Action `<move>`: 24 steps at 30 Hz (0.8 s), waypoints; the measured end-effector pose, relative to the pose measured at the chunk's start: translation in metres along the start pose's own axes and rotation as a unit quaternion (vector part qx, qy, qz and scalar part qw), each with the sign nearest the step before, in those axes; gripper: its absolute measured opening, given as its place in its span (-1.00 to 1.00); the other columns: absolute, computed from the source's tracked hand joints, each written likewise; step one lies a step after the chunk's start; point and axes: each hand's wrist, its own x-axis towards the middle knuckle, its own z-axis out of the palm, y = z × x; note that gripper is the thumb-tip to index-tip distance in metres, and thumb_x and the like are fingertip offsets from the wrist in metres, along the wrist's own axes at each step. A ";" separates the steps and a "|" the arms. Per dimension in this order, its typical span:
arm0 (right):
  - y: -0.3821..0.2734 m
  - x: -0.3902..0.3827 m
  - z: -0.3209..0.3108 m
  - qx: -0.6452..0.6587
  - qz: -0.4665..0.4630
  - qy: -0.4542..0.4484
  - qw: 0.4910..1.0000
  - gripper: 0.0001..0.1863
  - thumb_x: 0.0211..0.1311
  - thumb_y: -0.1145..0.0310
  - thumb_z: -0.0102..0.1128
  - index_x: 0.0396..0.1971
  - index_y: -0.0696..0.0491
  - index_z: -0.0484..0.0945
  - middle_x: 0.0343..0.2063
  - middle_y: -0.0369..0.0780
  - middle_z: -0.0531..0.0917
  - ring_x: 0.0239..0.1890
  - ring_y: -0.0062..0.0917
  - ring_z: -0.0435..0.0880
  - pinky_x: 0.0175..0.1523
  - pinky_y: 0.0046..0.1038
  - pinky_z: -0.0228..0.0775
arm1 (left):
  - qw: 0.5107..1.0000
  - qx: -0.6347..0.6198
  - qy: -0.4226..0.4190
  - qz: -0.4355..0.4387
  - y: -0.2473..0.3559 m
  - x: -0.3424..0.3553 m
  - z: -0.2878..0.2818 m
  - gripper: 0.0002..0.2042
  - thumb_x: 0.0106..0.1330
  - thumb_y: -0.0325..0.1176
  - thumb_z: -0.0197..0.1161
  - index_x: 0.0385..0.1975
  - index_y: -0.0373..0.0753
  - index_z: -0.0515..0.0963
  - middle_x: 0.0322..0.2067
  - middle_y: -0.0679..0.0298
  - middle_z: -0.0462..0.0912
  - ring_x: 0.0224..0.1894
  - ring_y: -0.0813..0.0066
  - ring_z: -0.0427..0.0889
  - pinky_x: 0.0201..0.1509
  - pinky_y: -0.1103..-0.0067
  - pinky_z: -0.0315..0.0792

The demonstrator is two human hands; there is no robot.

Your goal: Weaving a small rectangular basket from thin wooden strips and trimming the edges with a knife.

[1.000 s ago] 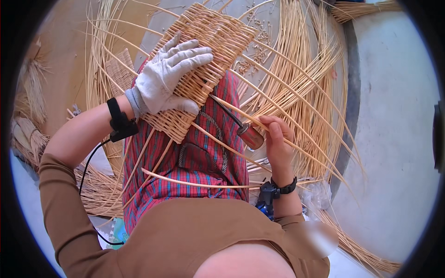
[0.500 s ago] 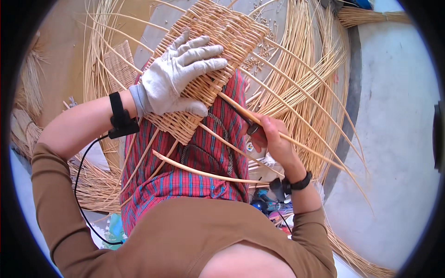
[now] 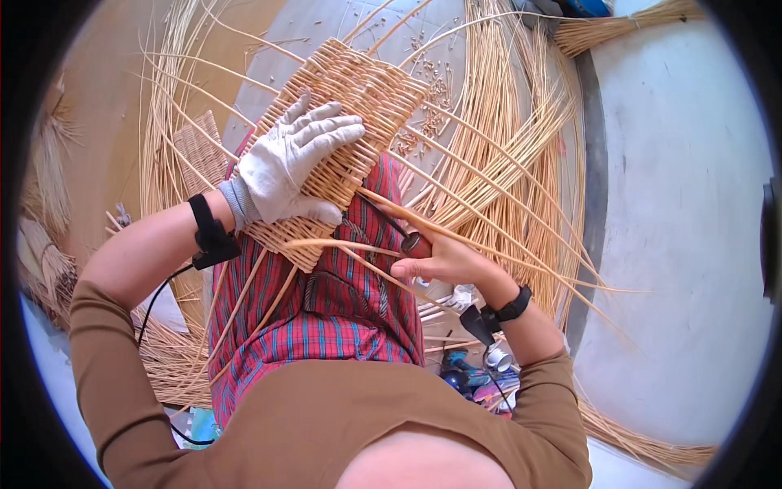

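A woven wicker panel (image 3: 358, 81) lies tilted across my lap, with long rods sticking out on several sides. My left hand (image 3: 289, 167), in a pale work glove, rests flat on it with the fingers stretched out. At the panel's right edge, my bare right hand (image 3: 448, 257) holds an awl (image 3: 414, 244) by its brown handle. The awl's dark shaft points at the weave, its tip hidden beside a rod (image 3: 432, 220) running out of that edge. A loose curved rod (image 3: 342, 244) extends from my right hand over the panel's lower corner; its grip is partly hidden.
Long wicker rods (image 3: 505, 163) lie in a heap at the right, and cut bits (image 3: 436, 106) are scattered behind the panel. A smaller woven panel (image 3: 199, 151) lies at the left. More rods (image 3: 175, 367) spread at lower left. A blue tool (image 3: 460, 371) sits by my right thigh.
The panel and my left hand have shifted left and slightly down. My right hand moved left with the awl, its thumb now extended. The loose curved rod rose to the panel's lower corner.
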 end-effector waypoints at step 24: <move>-0.022 0.036 0.039 -0.415 0.022 0.188 0.890 -0.87 0.59 0.29 0.12 -0.21 -0.01 0.47 -0.50 -0.14 0.70 -0.50 -0.11 0.74 -0.44 -0.08 0.52 | 1.000 0.012 -0.005 0.008 0.000 0.008 -0.003 0.03 0.01 0.42 0.47 0.49 -0.02 0.41 0.50 0.23 0.43 0.58 0.06 0.30 0.71 0.00 -0.03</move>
